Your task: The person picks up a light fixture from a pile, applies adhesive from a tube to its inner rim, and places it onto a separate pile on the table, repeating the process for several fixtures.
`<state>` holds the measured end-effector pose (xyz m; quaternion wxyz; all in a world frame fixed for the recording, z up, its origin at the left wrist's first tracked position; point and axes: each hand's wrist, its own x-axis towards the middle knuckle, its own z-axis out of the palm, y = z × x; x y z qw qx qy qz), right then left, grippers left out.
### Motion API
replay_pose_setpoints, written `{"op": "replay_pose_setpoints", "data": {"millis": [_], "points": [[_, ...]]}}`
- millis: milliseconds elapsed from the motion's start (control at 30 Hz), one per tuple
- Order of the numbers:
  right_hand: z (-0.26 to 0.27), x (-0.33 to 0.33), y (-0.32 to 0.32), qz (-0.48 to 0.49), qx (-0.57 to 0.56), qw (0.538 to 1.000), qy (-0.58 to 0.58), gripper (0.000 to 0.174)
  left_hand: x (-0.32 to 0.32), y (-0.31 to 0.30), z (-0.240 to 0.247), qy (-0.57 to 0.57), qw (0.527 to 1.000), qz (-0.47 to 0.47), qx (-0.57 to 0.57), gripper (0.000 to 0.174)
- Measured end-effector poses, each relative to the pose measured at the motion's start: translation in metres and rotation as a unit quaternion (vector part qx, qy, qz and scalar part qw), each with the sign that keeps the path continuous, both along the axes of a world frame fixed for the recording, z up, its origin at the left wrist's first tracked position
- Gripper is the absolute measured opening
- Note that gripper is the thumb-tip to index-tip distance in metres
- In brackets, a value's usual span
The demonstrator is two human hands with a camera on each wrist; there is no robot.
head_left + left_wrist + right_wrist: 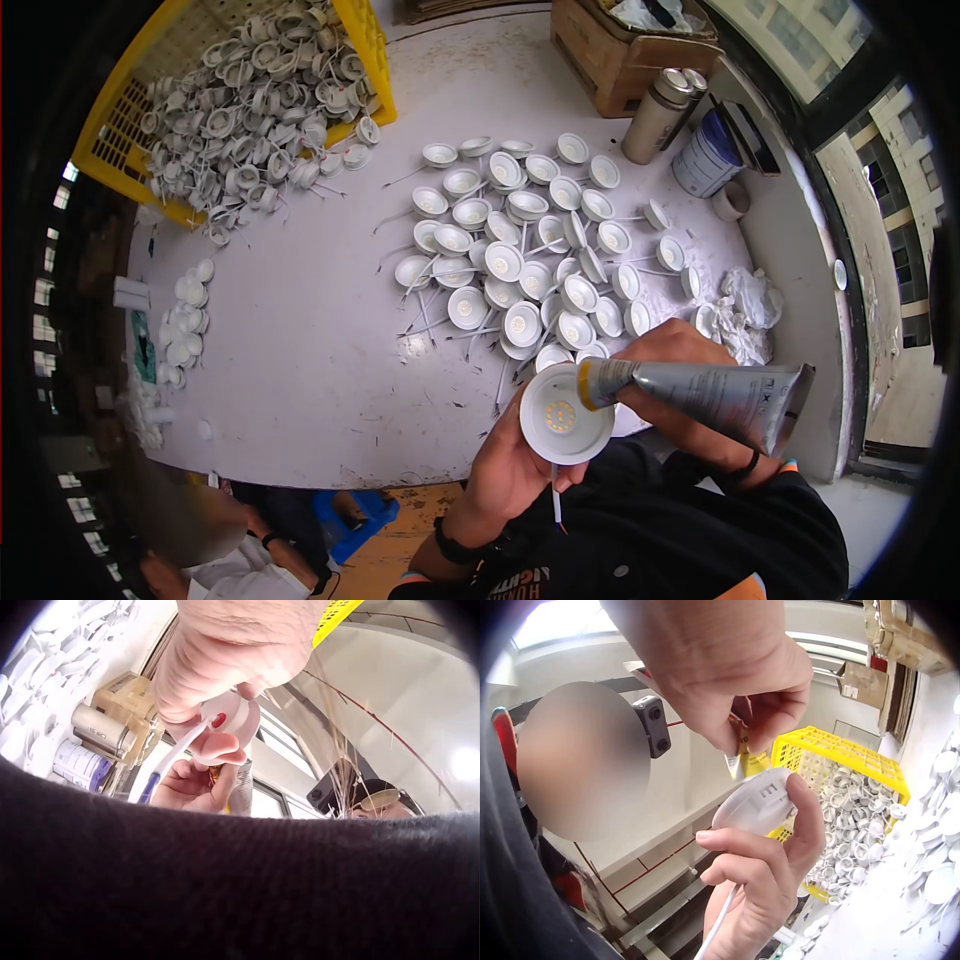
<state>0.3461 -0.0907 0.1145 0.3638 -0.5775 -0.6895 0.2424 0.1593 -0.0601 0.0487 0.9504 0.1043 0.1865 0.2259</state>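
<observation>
My left hand (500,475) grips a round white LED downlight (541,432) by its rim and back, its face turned up to show a ring of small yellow chips. A short white cable (557,500) hangs below it. My right hand (675,345) holds a grey squeeze tube (710,392), its yellow end tilted over the downlight's rim. Seen in the right wrist view, the tube's yellow end (748,761) sits just above the downlight (754,802), pinched by curled fingers. The left wrist view shows the downlight's back, with a red spot where the cable enters.
Many more downlights (503,262) lie face up across the table (300,350). A yellow crate (385,75) spills white fittings at the back left. A cardboard box (620,60), flask (655,115), blue-and-white can (705,160) and crumpled plastic (750,300) line the right side. Another person (260,560) sits lower left.
</observation>
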Motion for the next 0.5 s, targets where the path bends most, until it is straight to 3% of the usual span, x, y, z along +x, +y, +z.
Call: {"op": "replay_pose_setpoints", "data": {"millis": [400,500], "points": [[0.002,-0.007,0.001,-0.017,0.039,0.999,0.021,0.021,-0.002,-0.002,-0.002,-0.023,1.0,-0.002,0.014,0.051],[-0.004,-0.009,0.001,-0.019,0.11,0.99,0.085,0.021,-0.001,-0.001,0.0,-0.025,0.999,-0.01,0.023,0.052]]}}
